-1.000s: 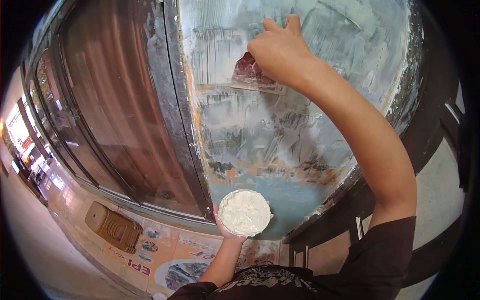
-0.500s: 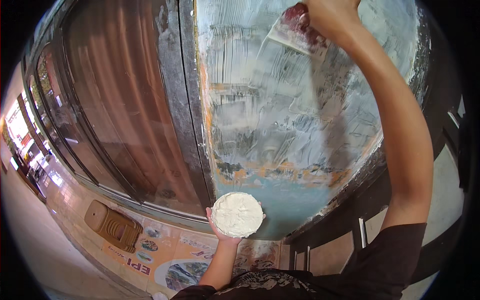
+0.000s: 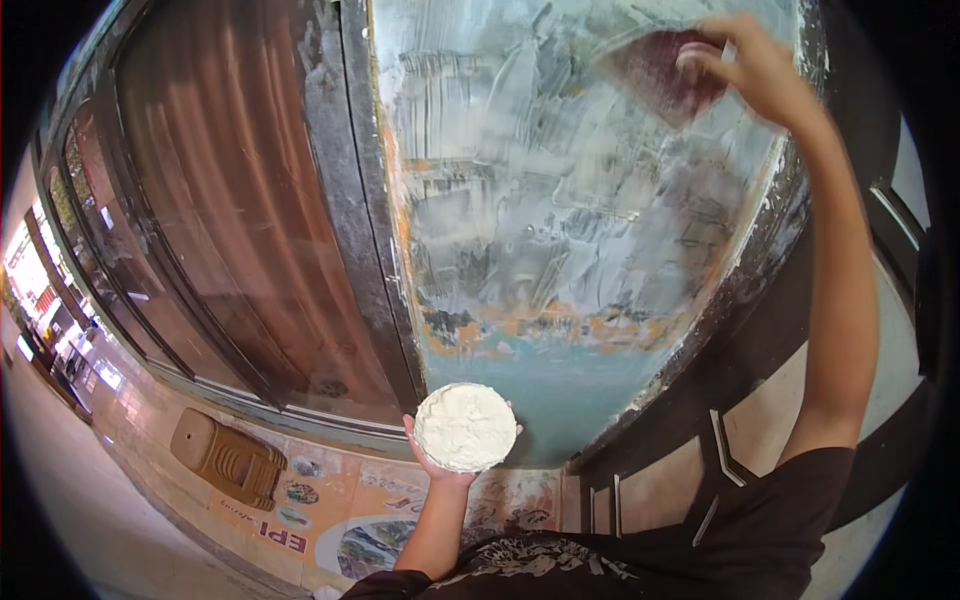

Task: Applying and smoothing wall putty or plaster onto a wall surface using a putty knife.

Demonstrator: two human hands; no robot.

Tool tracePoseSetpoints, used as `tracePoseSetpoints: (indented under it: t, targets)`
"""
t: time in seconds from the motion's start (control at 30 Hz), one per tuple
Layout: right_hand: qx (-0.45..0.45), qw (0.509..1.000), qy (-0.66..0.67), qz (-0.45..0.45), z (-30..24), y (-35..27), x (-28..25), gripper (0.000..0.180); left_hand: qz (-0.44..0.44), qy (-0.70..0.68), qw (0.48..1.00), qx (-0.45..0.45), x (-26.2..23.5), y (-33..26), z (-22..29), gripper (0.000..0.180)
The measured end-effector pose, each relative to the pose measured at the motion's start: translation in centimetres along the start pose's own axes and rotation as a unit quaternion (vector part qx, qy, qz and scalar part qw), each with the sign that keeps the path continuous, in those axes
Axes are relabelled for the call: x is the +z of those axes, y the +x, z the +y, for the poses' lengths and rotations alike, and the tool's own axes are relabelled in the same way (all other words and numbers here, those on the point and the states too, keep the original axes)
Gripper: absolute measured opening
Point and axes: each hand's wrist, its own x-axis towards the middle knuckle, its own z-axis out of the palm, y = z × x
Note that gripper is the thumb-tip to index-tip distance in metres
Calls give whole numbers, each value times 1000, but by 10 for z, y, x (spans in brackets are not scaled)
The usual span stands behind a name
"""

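My left hand [image 3: 450,474] cups a round, shallow holder heaped with creamy white putty [image 3: 466,428]; the mound hides most of the holder and my palm. High at the right, my right hand [image 3: 755,75] grips a dark red putty scraper [image 3: 660,80], its broad blade smeared by motion. The scraper lies against or very near the wall panel [image 3: 500,225]; contact is hard to make out. White and grey putty streaks cover the panel's upper part, while its lower strip is bare blue-green paint with orange patches above it.
Left of the panel stand a dark frame post [image 3: 350,150] and a glazed door with brown curtains [image 3: 220,200]. A brown plastic stool [image 3: 225,455] lies on the floor beside a printed banner [image 3: 290,520]. Dark framework with pale panels [image 3: 660,490] runs along the right.
My right hand and the scraper have swept to the right across the upper panel, and the scraper has turned. My left hand still holds the putty at nearly the same place.
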Motion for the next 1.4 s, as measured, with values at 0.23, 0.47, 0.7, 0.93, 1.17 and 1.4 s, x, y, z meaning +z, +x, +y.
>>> tracePoseSetpoints:
  t: [0.23,0.47,0.7,0.93,1.17,1.4]
  targets:
    - [-129,977,-120,-119,-50,-170,131,8,-31,3,999,-43,9,15,-13,94]
    - [-60,971,-232,-15,7,-160,150,8,-88,28,996,-22,35,27,-6,96]
    - [-50,963,-263,-6,21,-130,128,9,-88,28,995,49,38,30,19,93]
    - [-32,950,-310,34,54,-87,80,15,-71,12,995,66,44,28,22,98]
    - [92,969,-228,20,78,-70,-2,23,-101,38,993,55,43,18,22,95]
    - [-36,982,-132,-132,-7,-108,47,14,-83,31,992,85,35,-1,11,99]
